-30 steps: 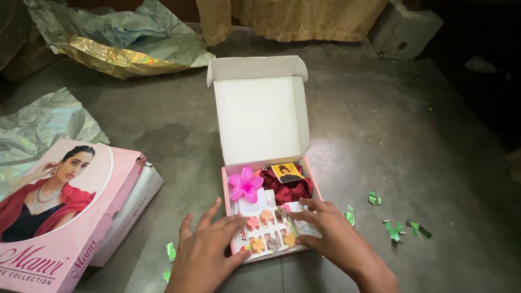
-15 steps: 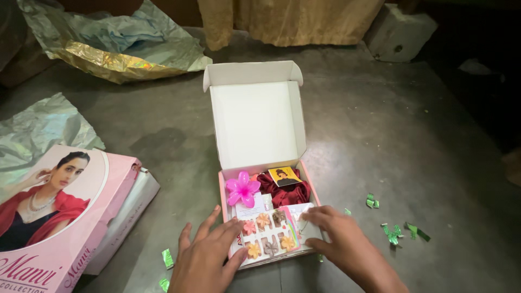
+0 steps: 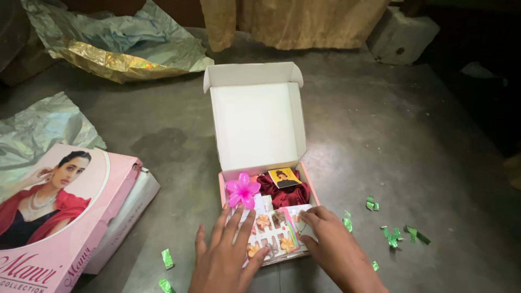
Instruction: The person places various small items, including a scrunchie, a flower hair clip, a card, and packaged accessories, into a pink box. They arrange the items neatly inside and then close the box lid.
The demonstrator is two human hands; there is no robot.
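The clear plastic card of small flower-shaped hair clips (image 3: 271,234) lies flat in the near half of the small pink cardboard box (image 3: 222,187), whose white lid (image 3: 255,122) stands open at the far side. The card looks light, thin and flexible, probably slippery on its glossy face; its side edges offer the safest hold, clear of the small clips. The left hand (image 3: 227,259) rests open, fingers spread flat on the card, gripping nothing. The right hand (image 3: 331,243) is loosely curled, fingertips touching the card's right edge; no firm grasp is evident. Behind the card sit a pink plastic flower claw clip (image 3: 242,190) and a dark red satin scrunchie (image 3: 284,194), soft and gathered. The surface is a grey concrete floor (image 3: 380,141), smooth and dull. Left of the box lies a large pink printed carton (image 3: 103,190); crumpled foil sheets (image 3: 125,49) lie at the far left, green foil scraps (image 3: 399,234) right.
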